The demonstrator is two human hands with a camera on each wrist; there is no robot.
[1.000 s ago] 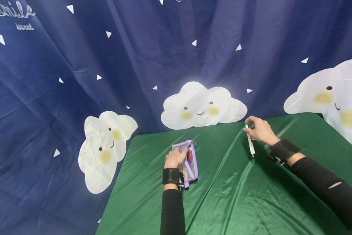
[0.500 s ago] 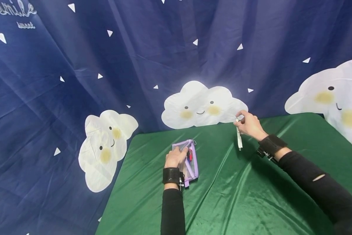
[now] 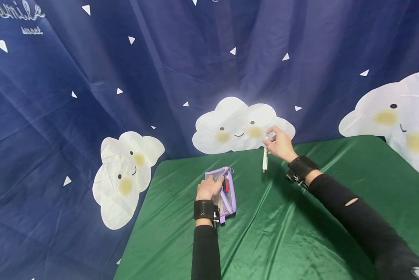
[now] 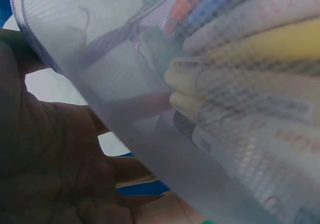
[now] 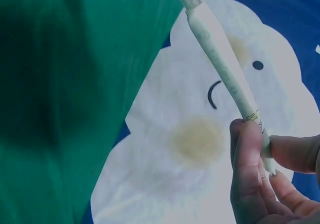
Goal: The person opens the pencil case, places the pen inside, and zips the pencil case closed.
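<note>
Nearest to us, our left hand (image 3: 209, 188) is resting on the green tablecloth (image 3: 283, 233), its fingers curling round the near edge of a small purple pencil pouch (image 3: 227, 190) and gripping it. The pouch is lying on the cloth toward the left side of the table, its clear mesh side facing up. In the left wrist view we are looking straight through that mesh (image 4: 150, 78) at several pens (image 4: 250, 58) packed inside, orange, blue, yellow and pale ones lying side by side; the picture is so close and hazy that we cannot tell exactly how many there are.

Farther out and to the right, our right hand (image 3: 280, 144) is hovering above the cloth, well apart from the pouch. We are pinching a white pen (image 3: 264, 158) near its upper end between thumb and fingertips (image 5: 247, 144), the remaining fingers loosely curled, and the pen is hanging nearly upright with its lower end clear of the table. The right wrist view is showing its clear tip pointing away from the hand.

Beyond both hands, a dark blue curtain (image 3: 181, 58) printed with smiling white clouds (image 3: 241, 125) is hanging behind the table.
</note>
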